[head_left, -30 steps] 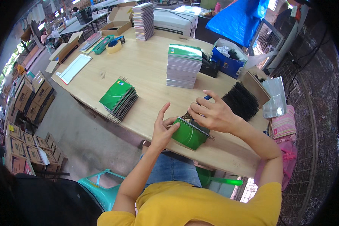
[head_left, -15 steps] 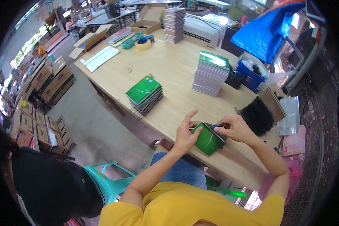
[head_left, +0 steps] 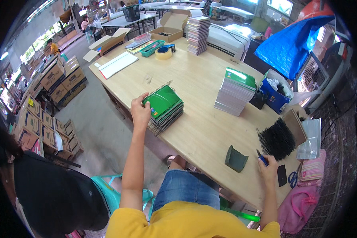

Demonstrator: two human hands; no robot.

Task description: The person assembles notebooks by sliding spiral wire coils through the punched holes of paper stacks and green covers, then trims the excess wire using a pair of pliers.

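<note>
At the left of the stack of green spiral notebooks point(head_left: 164, 104), my left hand point(head_left: 141, 111) grips the edge of the top notebook, thumb on its cover. My right hand point(head_left: 269, 169) is closed around blue-handled pliers point(head_left: 261, 158), low over the right part of the table. Between the hands, nearer the right, lies a dark green curved block point(head_left: 236, 159). Black spiral coils point(head_left: 276, 138) lie in a bunch just beyond the pliers. Farther back stands a tall stack of green-covered books or pads point(head_left: 236, 90) with pale page edges.
Right of my right hand are a black phone point(head_left: 282, 175) and scissors point(head_left: 292, 179). A blue box point(head_left: 274, 95) stands at the right edge. Tape point(head_left: 163, 53), a green basket point(head_left: 152, 48) and another stack point(head_left: 197, 35) sit farther back. Someone in black point(head_left: 59, 194) is close at left.
The green notebook that was between both hands is now at the left stack, under my left hand. My right hand has moved right and down with the pliers. The curved block has come into sight.
</note>
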